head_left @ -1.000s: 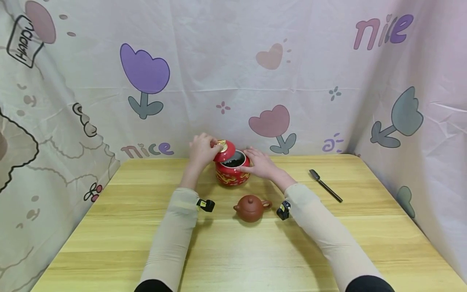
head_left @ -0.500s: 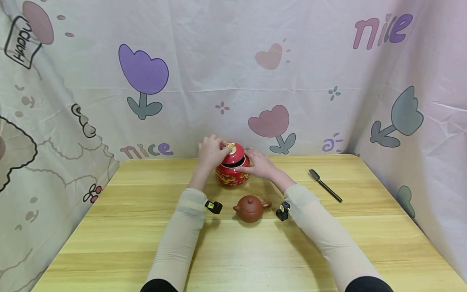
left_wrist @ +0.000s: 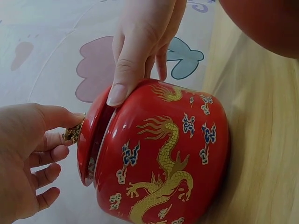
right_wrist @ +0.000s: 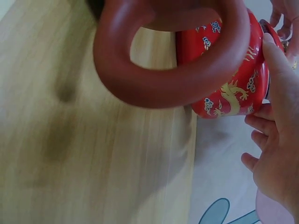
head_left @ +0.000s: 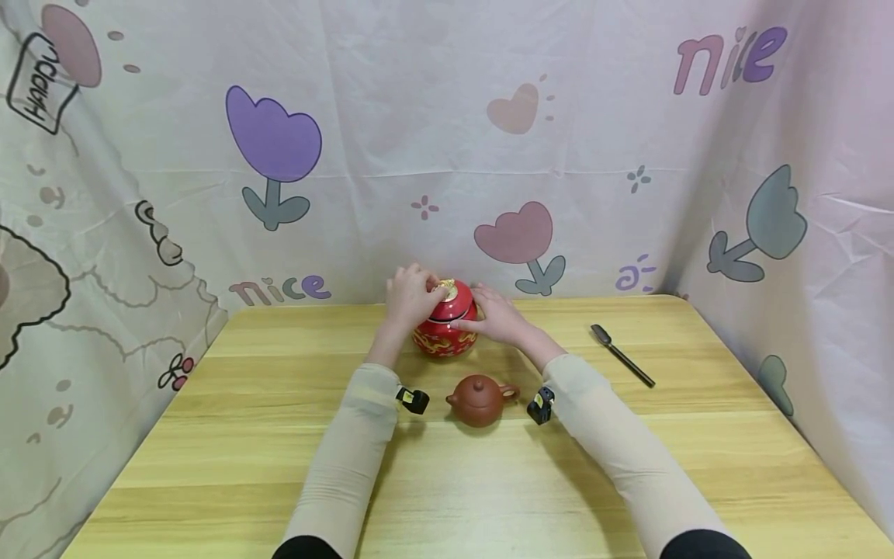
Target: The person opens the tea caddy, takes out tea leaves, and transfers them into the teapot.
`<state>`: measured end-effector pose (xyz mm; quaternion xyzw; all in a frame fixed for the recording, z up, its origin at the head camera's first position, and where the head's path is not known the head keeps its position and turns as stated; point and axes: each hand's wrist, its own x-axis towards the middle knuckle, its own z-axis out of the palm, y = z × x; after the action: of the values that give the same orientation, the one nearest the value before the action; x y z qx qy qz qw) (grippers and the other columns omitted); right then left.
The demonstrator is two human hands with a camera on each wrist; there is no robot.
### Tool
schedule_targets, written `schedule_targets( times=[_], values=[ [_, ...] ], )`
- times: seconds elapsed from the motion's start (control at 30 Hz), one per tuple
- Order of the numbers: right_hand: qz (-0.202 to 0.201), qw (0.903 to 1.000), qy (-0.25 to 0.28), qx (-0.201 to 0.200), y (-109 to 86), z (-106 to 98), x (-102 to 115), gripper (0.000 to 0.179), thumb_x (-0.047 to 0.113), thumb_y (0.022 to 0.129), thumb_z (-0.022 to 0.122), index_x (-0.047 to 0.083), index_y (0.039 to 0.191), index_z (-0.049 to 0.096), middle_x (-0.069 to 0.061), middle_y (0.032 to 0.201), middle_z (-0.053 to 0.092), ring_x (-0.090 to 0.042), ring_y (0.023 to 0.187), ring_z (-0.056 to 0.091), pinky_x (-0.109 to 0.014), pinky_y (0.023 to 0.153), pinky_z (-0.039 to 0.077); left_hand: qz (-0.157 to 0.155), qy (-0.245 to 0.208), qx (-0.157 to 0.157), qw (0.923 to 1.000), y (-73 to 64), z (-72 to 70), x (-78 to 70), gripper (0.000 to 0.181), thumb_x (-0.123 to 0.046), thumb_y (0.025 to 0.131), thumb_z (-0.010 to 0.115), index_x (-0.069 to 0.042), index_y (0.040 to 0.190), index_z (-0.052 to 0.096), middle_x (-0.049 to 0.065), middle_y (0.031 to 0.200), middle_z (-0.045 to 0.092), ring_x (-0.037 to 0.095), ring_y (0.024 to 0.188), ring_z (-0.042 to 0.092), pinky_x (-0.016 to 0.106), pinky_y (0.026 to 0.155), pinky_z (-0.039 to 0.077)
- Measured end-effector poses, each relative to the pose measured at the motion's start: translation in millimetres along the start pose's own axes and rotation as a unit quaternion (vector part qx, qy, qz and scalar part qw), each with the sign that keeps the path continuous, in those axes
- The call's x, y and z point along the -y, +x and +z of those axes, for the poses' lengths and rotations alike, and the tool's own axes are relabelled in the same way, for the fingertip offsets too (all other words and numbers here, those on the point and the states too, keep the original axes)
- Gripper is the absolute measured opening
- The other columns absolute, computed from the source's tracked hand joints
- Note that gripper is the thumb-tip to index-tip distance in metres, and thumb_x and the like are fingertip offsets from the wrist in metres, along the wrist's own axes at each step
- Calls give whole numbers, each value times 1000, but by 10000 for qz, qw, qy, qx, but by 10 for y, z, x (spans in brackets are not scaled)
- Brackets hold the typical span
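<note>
A red jar (head_left: 441,343) with golden dragons stands upright near the table's back edge. Its red lid (left_wrist: 88,140) sits over the mouth, slightly tilted, with a narrow gap along the rim in the left wrist view. My left hand (head_left: 410,298) pinches the lid's gold knob (left_wrist: 73,134) between thumb and forefinger. From the other side, my right hand (head_left: 500,317) holds the jar around its shoulder, thumb in front near the rim and fingers behind. Whatever lies inside the jar is hidden by the lid.
A brown clay teapot (head_left: 478,402) stands between my forearms, in front of the jar, its handle pointing right. To the right lies a black scoop-like spoon (head_left: 624,355). A patterned curtain (head_left: 377,124) hangs right behind the wooden table (head_left: 209,435).
My left hand has brought the lid rightward and down over the jar's mouth, covering the dark opening seen before. The right hand has stayed on the jar.
</note>
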<state>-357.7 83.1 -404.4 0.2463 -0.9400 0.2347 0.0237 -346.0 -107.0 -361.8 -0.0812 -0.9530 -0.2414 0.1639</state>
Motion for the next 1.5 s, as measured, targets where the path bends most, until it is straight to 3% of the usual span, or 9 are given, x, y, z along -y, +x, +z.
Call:
schedule_targets(
  times=[0.83,1.23,1.5],
  values=[
    [-82,9988,-394,289,-36,-60,-90,91,59,84,66,5,150,36,-17,158,31,-35,151,17,-66,115,22,19,47,63,10000,-21,48,4,23,-35,89,67,-12,90,69,6,97,61,27,101,51,47,89,42],
    [-165,9986,-444,235,-98,-49,-141,86,57,86,65,6,149,38,-16,157,34,-36,150,20,-68,113,24,-65,-115,99,9999,-30,86,56,26,-37,90,66,-12,97,71,7,105,63,27,104,51,48,91,42],
    [-381,9982,-461,58,-174,-79,-251,79,53,89,62,6,148,40,-17,156,35,-38,148,25,-62,116,24,-126,-222,136,9996,-91,11,149,30,-39,90,67,-13,102,73,9,111,65,30,107,52,51,95,40]
  ],
)
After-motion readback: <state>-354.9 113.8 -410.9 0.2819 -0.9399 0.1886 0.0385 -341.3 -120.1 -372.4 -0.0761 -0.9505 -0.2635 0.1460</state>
